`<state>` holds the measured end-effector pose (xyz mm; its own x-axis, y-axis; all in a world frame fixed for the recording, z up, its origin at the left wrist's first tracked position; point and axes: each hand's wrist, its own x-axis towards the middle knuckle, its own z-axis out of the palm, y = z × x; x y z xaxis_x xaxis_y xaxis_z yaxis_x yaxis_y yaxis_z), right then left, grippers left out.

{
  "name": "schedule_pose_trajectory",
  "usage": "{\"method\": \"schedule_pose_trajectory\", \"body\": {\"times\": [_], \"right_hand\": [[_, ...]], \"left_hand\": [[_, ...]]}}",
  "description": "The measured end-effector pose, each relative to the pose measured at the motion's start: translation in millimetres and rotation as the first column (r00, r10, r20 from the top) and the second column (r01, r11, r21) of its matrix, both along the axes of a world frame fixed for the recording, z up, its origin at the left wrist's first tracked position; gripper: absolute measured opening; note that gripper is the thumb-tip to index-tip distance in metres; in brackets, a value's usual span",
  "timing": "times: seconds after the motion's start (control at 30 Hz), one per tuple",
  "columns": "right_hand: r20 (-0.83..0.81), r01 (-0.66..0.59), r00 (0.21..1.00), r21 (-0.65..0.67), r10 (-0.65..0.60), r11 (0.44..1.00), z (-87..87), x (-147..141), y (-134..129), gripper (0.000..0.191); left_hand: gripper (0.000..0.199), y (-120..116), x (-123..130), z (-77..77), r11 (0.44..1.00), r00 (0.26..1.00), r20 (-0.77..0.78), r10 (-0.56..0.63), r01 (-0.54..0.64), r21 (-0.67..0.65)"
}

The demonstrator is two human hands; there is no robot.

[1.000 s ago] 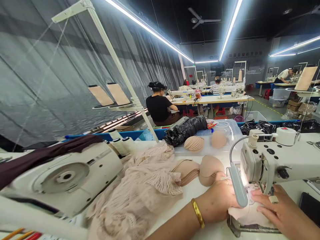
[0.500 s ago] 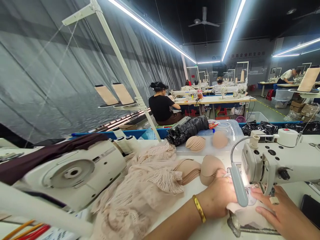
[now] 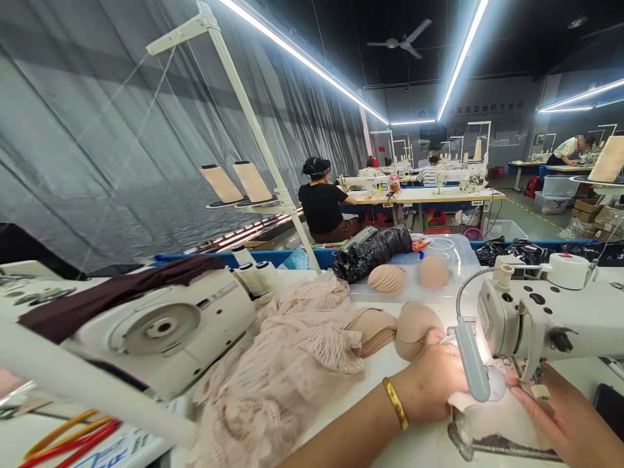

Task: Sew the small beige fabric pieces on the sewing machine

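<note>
At the lit sewing machine (image 3: 560, 312), right side of table: pale fabric piece (image 3: 487, 422) is spread on the machine bed, under the head, near edge draped toward the front.

Left hand (image 3: 433, 383), gold bangle (image 3: 394, 403) worn at the wrist, is laid palm down at the fabric's left. Its fingertips are partly blocked by the lamp (image 3: 470, 361); whether fabric is pinched or only pressed can't be told.

Right hand (image 3: 553, 403) is placed at the fabric's right side, fingers pointed in toward the needle area. Partly covered by machine parts and blurred; amount of closure can't be told, no firm grip can be confirmed.

Just beyond the left hand, a beige cup pair (image 3: 419, 328) is set down, with a cup stack (image 3: 375, 330) beside it. More cups (image 3: 387, 279) are held on the translucent bin lid (image 3: 463, 260) behind, near a black plastic bag (image 3: 373, 252). Left of the stack, beige lace (image 3: 292, 357) is heaped, between it and a second machine (image 3: 166, 331), partly covered by dark cloth (image 3: 121, 299).
</note>
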<state>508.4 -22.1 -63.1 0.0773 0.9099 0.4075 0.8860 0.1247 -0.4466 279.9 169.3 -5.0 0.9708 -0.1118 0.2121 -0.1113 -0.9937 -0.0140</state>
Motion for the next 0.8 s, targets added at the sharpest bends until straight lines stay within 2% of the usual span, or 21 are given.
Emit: {"method": "schedule_pose_trajectory", "body": {"times": [0.07, 0.2, 0.57, 0.8], "right_hand": [[-0.011, 0.013, 1.000, -0.021, -0.013, 1.000, -2.2, -1, -1, 0.028], [-0.003, -0.007, 1.000, -0.040, 0.006, 0.999, -2.1, -1, 0, 0.029], [0.024, -0.020, 1.000, 0.013, 0.019, 1.000, 3.8, -2, -1, 0.023], [0.056, -0.020, 0.998, 0.040, 0.018, 0.999, 3.4, -1, 0, 0.020]], "left_hand": [[0.017, -1, 0, -1.2, 0.999, 1.000, -0.004, 0.004, -0.004, -0.048], [0.016, -2, 0, -5.0, 0.999, 1.000, 0.023, 0.001, 0.000, -0.048], [0.014, -3, -2, -9.8, 0.997, 0.998, 0.057, 0.002, 0.002, -0.071], [0.007, -4, -4, -14.9, 0.996, 0.998, 0.041, 0.045, -0.041, -0.080]]}}
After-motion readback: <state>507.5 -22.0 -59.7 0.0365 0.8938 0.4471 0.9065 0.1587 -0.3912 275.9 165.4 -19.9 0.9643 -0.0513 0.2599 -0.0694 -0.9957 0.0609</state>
